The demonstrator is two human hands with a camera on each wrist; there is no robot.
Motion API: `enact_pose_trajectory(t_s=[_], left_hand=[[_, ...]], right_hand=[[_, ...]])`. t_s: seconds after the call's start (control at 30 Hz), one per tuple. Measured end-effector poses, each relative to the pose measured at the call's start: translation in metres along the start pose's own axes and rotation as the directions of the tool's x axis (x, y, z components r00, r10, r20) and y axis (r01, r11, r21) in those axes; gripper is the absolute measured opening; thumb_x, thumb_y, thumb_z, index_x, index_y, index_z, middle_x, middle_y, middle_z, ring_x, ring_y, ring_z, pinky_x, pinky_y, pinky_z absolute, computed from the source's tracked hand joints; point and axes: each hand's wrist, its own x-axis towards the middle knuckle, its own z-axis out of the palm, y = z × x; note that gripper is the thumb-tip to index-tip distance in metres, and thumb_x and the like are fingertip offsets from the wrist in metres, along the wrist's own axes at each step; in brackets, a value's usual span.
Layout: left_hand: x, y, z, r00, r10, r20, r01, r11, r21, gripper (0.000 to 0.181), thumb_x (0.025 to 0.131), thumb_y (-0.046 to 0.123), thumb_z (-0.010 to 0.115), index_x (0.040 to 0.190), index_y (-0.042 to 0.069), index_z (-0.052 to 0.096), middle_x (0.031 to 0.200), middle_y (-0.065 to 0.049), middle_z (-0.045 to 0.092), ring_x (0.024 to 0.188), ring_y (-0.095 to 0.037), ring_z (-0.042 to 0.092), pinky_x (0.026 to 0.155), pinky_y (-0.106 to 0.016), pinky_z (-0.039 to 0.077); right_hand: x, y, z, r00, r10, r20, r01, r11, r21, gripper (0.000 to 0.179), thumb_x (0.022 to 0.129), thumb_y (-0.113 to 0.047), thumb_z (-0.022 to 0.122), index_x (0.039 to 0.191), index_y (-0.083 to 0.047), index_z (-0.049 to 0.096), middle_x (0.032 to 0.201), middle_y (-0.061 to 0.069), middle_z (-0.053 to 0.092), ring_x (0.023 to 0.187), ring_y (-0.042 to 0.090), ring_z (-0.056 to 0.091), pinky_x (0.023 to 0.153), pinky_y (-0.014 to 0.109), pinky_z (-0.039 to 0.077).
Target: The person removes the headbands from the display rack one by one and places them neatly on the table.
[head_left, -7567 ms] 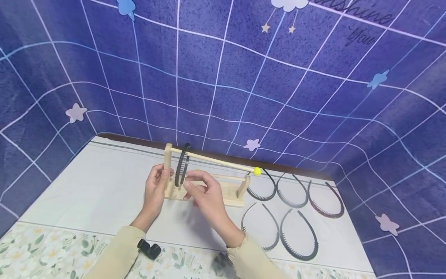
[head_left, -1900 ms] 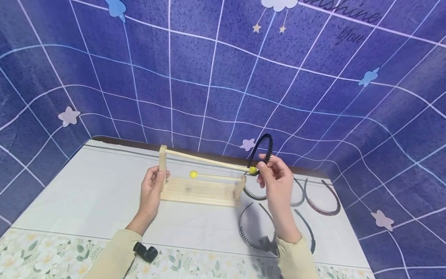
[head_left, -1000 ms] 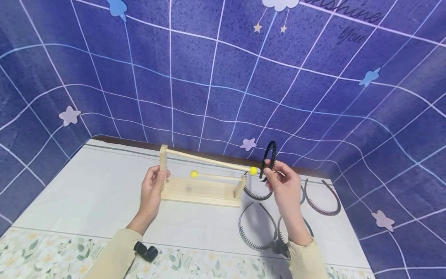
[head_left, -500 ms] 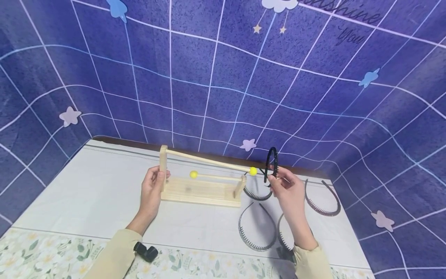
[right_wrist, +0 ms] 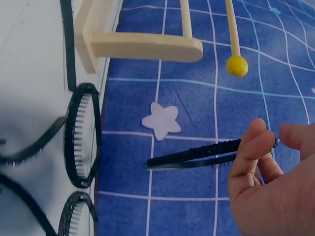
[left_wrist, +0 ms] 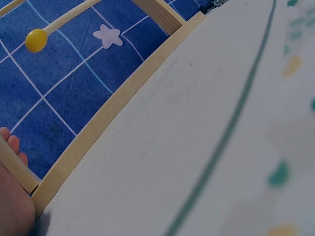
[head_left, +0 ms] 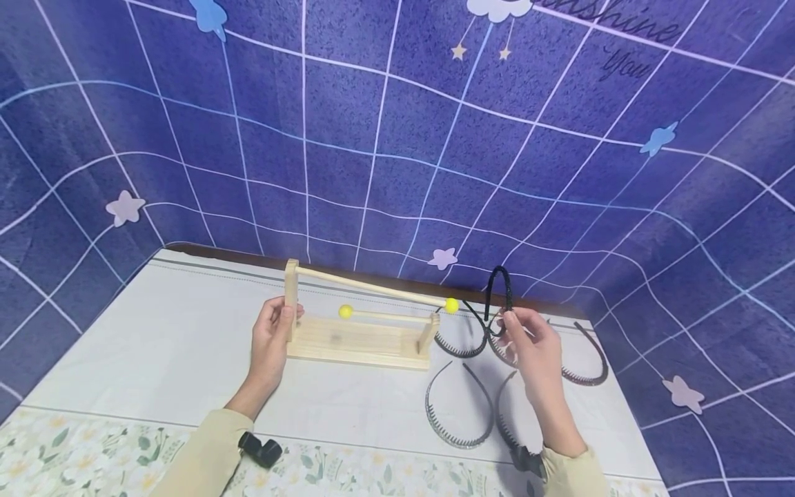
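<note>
My left hand (head_left: 270, 338) grips the tall upright of a pale wooden stand (head_left: 357, 345), thumb in front and fingertips behind; part of that hand (left_wrist: 15, 201) shows in the left wrist view. From the stand run two rods with yellow ball ends, one high and one low; no headband hangs on either. Right of the upper rod's ball, my right hand (head_left: 537, 345) pinches a black toothed headband (head_left: 499, 279) above the table. In the right wrist view, the held headband (right_wrist: 192, 156) points away from thumb and fingers, apart from the rods.
Several toothed headbands lie on the white table (head_left: 186, 331) right of the stand, including a grey one (head_left: 459, 440) in front and a dark reddish one (head_left: 596, 376) at far right. My right forearm partly covers some. A blue grid-patterned curtain (head_left: 348, 172) stands close behind.
The black headband hung on the upper rod earlier; my right hand drew it right, past the yellow ball, then further right and slightly down. My left hand keeps its grip on the upright.
</note>
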Motion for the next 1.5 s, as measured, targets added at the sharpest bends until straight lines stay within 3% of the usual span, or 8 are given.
enact_pose_trajectory(t_s=[0.3, 0.47, 0.63, 0.83, 1.0, 1.17, 1.37, 1.5], left_hand=[[0.001, 0.000, -0.001, 1.000, 0.001, 0.008, -0.001, 1.000, 0.013, 0.041, 0.122, 0.032, 0.043, 0.148, 0.001, 0.050, 0.130, -0.011, 0.064, 0.131, -0.017, 0.064, 0.114, -0.015, 0.050], [0.000, 0.000, -0.001, 1.000, 0.000, 0.008, 0.000, 1.000, 0.015, 0.042, 0.122, 0.032, 0.043, 0.148, 0.000, 0.050, 0.131, -0.011, 0.064, 0.130, -0.015, 0.065, 0.114, -0.015, 0.051], [0.000, 0.001, 0.001, 1.000, 0.006, 0.001, -0.006, 1.000, 0.009, 0.038, 0.122, 0.029, 0.045, 0.146, 0.001, 0.051, 0.132, -0.013, 0.065, 0.129, -0.015, 0.066, 0.114, -0.015, 0.051], [-0.001, 0.002, -0.001, 0.999, 0.006, 0.033, -0.007, 0.999, 0.036, 0.042, 0.123, 0.033, 0.042, 0.149, 0.001, 0.048, 0.135, -0.012, 0.062, 0.132, -0.017, 0.066, 0.116, -0.018, 0.052], [-0.001, 0.002, -0.002, 0.999, 0.007, 0.047, -0.008, 0.999, 0.038, 0.045, 0.123, 0.034, 0.040, 0.151, -0.001, 0.046, 0.135, -0.015, 0.061, 0.134, -0.016, 0.065, 0.116, -0.019, 0.052], [0.000, 0.001, -0.002, 0.999, 0.005, 0.052, -0.007, 0.999, 0.038, 0.045, 0.123, 0.034, 0.041, 0.151, 0.000, 0.045, 0.136, -0.014, 0.060, 0.135, -0.018, 0.064, 0.116, -0.019, 0.052], [0.000, 0.001, -0.002, 0.999, 0.014, 0.042, -0.015, 0.999, 0.034, 0.044, 0.122, 0.034, 0.042, 0.150, 0.000, 0.047, 0.136, -0.014, 0.061, 0.135, -0.020, 0.065, 0.116, -0.018, 0.052], [-0.001, 0.000, -0.001, 0.999, 0.011, 0.030, -0.012, 1.000, 0.025, 0.043, 0.122, 0.033, 0.043, 0.150, 0.000, 0.048, 0.135, -0.012, 0.063, 0.133, -0.020, 0.065, 0.115, -0.017, 0.052]], right_hand=[[-0.001, 0.007, -0.026, 1.000, 0.008, -0.021, -0.011, 0.989, -0.147, 0.033, 0.111, -0.031, 0.073, 0.112, 0.003, 0.077, 0.098, -0.005, 0.078, 0.068, 0.012, 0.072, 0.057, 0.022, 0.060], [-0.005, 0.012, -0.040, 0.999, 0.037, -0.005, -0.037, 0.962, -0.269, 0.039, 0.108, -0.040, 0.076, 0.115, -0.002, 0.080, 0.086, -0.002, 0.079, 0.066, 0.015, 0.074, 0.064, 0.025, 0.061], [-0.010, 0.018, -0.050, 0.998, 0.025, 0.053, -0.009, 0.960, -0.279, 0.033, 0.107, -0.030, 0.080, 0.114, 0.002, 0.079, 0.103, -0.006, 0.079, 0.068, 0.016, 0.076, 0.067, 0.029, 0.067], [-0.015, 0.030, -0.063, 0.994, -0.046, 0.101, 0.073, 0.954, -0.290, 0.024, 0.103, -0.015, 0.083, 0.112, 0.007, 0.077, 0.139, 0.010, 0.062, 0.097, 0.002, 0.074, 0.073, 0.029, 0.070], [-0.018, 0.038, -0.074, 0.988, -0.087, 0.125, 0.118, 0.957, -0.266, 0.024, 0.099, -0.004, 0.085, 0.115, 0.010, 0.076, 0.148, 0.015, 0.057, 0.092, 0.005, 0.076, 0.076, 0.032, 0.071], [-0.021, 0.043, -0.086, 0.990, -0.101, 0.096, 0.126, 0.942, -0.310, 0.026, 0.094, -0.004, 0.091, 0.115, 0.006, 0.080, 0.153, 0.020, 0.061, 0.088, 0.005, 0.078, 0.082, 0.020, 0.067], [-0.024, 0.049, -0.100, 0.997, -0.072, 0.038, 0.081, 0.931, -0.355, 0.029, 0.090, -0.007, 0.095, 0.114, 0.003, 0.082, 0.143, -0.001, 0.071, 0.089, 0.003, 0.078, 0.084, 0.014, 0.064], [-0.026, 0.053, -0.109, 0.995, -0.088, 0.051, 0.101, 0.925, -0.366, 0.027, 0.090, -0.004, 0.094, 0.112, 0.005, 0.081, 0.148, 0.016, 0.069, 0.093, -0.002, 0.077, 0.086, 0.012, 0.063]])
